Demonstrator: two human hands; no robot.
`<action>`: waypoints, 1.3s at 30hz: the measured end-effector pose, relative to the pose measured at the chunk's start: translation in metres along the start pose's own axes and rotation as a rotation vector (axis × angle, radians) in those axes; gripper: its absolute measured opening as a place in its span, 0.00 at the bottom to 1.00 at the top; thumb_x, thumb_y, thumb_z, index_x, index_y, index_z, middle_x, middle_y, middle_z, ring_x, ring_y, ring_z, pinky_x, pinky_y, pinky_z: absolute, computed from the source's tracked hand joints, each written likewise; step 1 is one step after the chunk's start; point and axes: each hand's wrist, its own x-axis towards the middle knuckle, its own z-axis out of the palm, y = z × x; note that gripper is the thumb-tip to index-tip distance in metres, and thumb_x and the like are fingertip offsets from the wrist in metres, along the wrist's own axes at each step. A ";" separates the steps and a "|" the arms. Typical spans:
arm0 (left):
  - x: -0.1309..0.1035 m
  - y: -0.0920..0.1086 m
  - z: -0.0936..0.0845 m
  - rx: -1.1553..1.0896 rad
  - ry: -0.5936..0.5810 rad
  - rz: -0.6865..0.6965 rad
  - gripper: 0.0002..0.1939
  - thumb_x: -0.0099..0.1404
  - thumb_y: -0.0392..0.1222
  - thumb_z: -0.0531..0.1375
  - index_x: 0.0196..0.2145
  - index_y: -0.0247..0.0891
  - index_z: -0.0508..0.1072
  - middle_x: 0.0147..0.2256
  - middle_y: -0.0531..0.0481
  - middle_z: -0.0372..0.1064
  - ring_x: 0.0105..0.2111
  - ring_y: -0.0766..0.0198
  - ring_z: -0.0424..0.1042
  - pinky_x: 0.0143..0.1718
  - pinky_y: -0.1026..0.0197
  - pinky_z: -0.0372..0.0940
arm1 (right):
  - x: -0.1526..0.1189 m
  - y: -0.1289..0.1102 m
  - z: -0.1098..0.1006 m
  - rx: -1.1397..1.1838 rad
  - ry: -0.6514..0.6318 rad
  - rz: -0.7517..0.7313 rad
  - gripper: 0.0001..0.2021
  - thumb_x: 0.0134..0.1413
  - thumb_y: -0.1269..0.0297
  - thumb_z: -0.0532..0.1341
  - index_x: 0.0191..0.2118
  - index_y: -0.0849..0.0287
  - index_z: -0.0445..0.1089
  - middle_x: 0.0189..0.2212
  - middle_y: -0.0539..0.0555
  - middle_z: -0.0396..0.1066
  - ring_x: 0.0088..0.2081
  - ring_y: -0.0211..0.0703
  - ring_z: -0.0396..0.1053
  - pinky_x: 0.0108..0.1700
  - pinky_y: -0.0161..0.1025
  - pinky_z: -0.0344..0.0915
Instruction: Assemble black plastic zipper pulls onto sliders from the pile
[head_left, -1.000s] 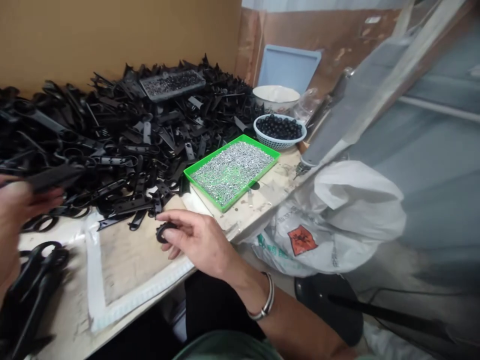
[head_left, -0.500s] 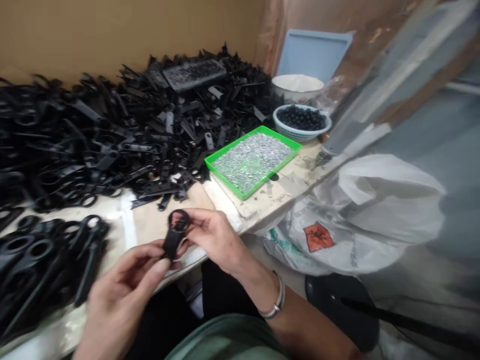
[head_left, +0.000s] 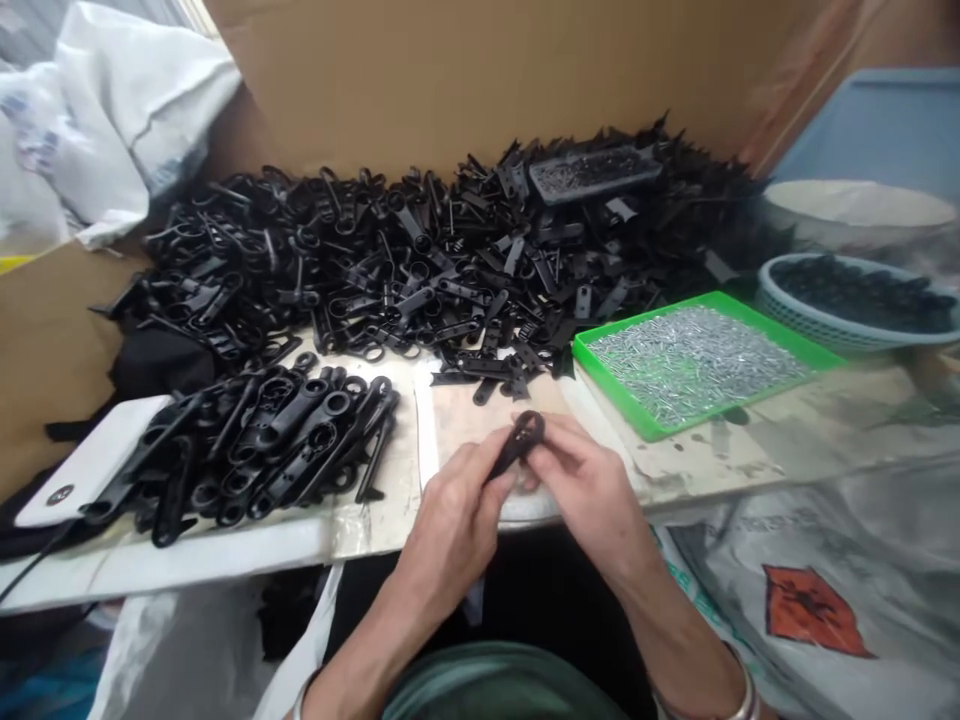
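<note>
Between my two hands, just above the front of the table, is a black plastic part with a ring-shaped end [head_left: 528, 428]. My left hand [head_left: 459, 500] pinches its narrow lower end between thumb and fingers. At the ring end, my right hand [head_left: 581, 475] has its thumb and fingers closed on the part. Some fingertips are hidden behind it. Just beyond my hands lie several loose flat black pieces [head_left: 487, 378]. To the left, a stack of similar long black parts with ring ends [head_left: 300, 430] rests on the table [head_left: 367, 525].
A large heap of black plastic pieces [head_left: 420, 270] fills the back, with a dark tray [head_left: 592, 178] on top. A green tray [head_left: 652, 428] of small metal pins stands right, near a blue basket [head_left: 795, 310] of dark pieces. A white phone-like slab [head_left: 97, 460] lies left.
My view has swung left, bringing the left stack and slab fully into sight. Both hands still hold the black part, now closer together around it.
</note>
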 end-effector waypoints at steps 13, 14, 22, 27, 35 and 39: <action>-0.001 0.003 -0.012 -0.799 0.019 -0.255 0.14 0.68 0.43 0.56 0.45 0.36 0.78 0.46 0.45 0.74 0.52 0.56 0.66 0.56 0.59 0.53 | 0.009 0.006 -0.022 -0.845 -0.061 -0.288 0.12 0.59 0.69 0.52 0.41 0.57 0.71 0.39 0.54 0.74 0.40 0.49 0.73 0.41 0.45 0.67; -0.001 0.003 -0.013 -0.835 0.035 -0.256 0.14 0.67 0.42 0.57 0.47 0.37 0.77 0.47 0.45 0.73 0.52 0.57 0.66 0.56 0.58 0.53 | 0.009 0.008 -0.023 -0.867 -0.094 -0.304 0.13 0.59 0.69 0.50 0.41 0.58 0.71 0.40 0.55 0.74 0.40 0.49 0.73 0.41 0.45 0.67; -0.002 -0.004 -0.015 -0.940 0.220 -0.347 0.16 0.64 0.37 0.60 0.49 0.35 0.75 0.31 0.48 0.73 0.35 0.66 0.69 0.46 0.61 0.60 | 0.006 0.012 -0.027 -0.933 -0.232 -0.332 0.17 0.63 0.60 0.52 0.52 0.59 0.69 0.49 0.59 0.70 0.49 0.53 0.68 0.49 0.48 0.68; -0.005 0.002 -0.015 -1.083 0.151 -0.340 0.25 0.64 0.44 0.62 0.57 0.42 0.66 0.25 0.56 0.61 0.25 0.71 0.62 0.31 0.64 0.62 | 0.005 0.002 -0.026 -0.757 -0.138 -0.264 0.15 0.60 0.60 0.56 0.48 0.58 0.73 0.46 0.59 0.73 0.46 0.52 0.71 0.48 0.51 0.70; -0.005 0.008 -0.013 -1.124 0.078 -0.336 0.17 0.68 0.47 0.57 0.52 0.41 0.71 0.29 0.52 0.64 0.24 0.71 0.63 0.27 0.64 0.66 | -0.008 -0.025 -0.003 -0.130 0.090 -0.095 0.15 0.50 0.62 0.68 0.46 0.51 0.76 0.45 0.52 0.76 0.42 0.45 0.76 0.44 0.42 0.76; -0.003 0.008 -0.007 -1.149 0.118 -0.265 0.14 0.69 0.43 0.57 0.49 0.39 0.74 0.50 0.43 0.68 0.41 0.65 0.69 0.37 0.66 0.65 | -0.005 -0.025 0.014 -0.201 0.182 -0.274 0.13 0.52 0.65 0.67 0.45 0.53 0.76 0.46 0.53 0.75 0.47 0.46 0.73 0.46 0.42 0.75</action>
